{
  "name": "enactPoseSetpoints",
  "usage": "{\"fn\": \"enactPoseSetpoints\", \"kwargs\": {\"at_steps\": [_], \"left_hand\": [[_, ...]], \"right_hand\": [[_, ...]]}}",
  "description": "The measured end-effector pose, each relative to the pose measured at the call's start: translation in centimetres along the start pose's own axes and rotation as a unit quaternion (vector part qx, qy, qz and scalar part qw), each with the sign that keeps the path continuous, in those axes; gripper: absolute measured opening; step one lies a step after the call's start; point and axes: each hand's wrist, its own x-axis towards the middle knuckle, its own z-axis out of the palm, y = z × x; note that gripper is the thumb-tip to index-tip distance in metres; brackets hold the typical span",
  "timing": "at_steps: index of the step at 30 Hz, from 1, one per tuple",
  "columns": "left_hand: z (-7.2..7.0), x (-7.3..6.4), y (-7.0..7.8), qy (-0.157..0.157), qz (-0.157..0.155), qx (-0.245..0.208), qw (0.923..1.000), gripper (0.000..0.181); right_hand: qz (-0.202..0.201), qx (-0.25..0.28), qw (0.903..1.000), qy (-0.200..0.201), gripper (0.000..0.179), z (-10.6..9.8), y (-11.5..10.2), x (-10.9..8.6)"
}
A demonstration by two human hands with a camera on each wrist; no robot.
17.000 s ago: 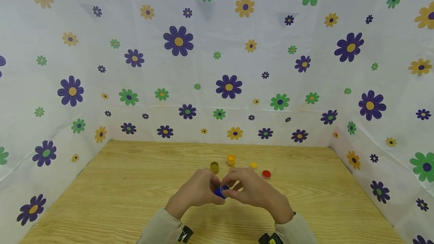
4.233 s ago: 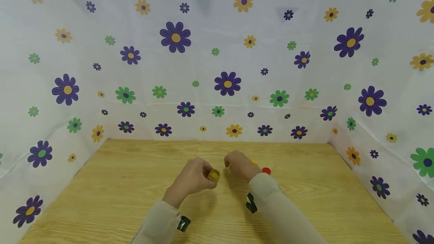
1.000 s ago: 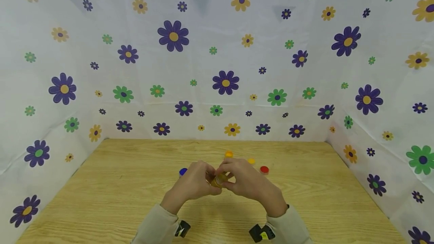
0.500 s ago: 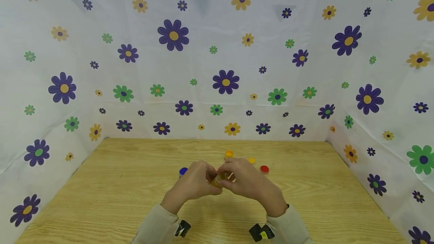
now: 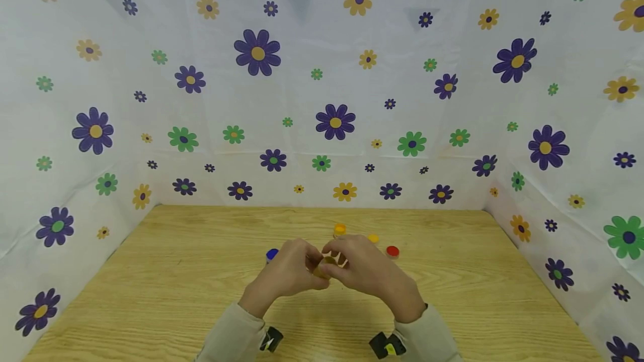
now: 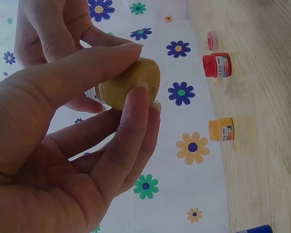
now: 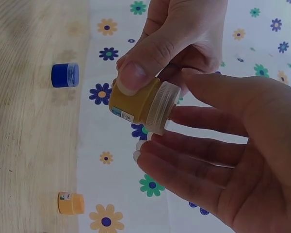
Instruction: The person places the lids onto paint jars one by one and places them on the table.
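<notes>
My left hand (image 5: 289,270) grips a small mustard-yellow paint jar (image 6: 140,80) by its body, thumb on one side and fingers on the other. The jar is tilted, and a clear ribbed lid (image 7: 163,108) sits on its mouth. Around that lid, my right hand (image 5: 364,264) has its thumb and fingers spread, fairly straight, with fingertips right at the rim. A blue paint jar (image 7: 64,75) with a clear-edged top stands on the table beyond the left hand. An orange-yellow paint jar (image 5: 340,229) stands behind the hands.
On the wooden table (image 5: 201,295), a flat yellow piece (image 5: 373,238) and a red lid (image 5: 392,251) lie behind the right hand. The left wrist view also shows a red paint jar (image 6: 217,65). Flower-patterned sheets (image 5: 322,88) enclose the back and sides.
The blue jar, earlier in the hands, now stands at the left. The left hand took the mustard jar, and the lid came onto it. Lately the right fingers loosened and shifted round the lid.
</notes>
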Motion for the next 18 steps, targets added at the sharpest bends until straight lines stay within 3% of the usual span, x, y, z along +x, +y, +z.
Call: {"fn": "enactPoseSetpoints", "kwargs": {"at_steps": [6, 18], "left_hand": [[-0.21, -0.1, -0.03, 0.002, -0.004, -0.006, 1.0, 0.017], [-0.68, -0.26, 0.07, -0.004, -0.004, -0.022, 0.9997, 0.019]], "right_hand": [[-0.025, 0.019, 0.9995, 0.001, 0.024, -0.23, 0.09, -0.13], [-0.073, -0.001, 0.9973, 0.009, 0.021, 0.03, 0.11, 0.01]]}}
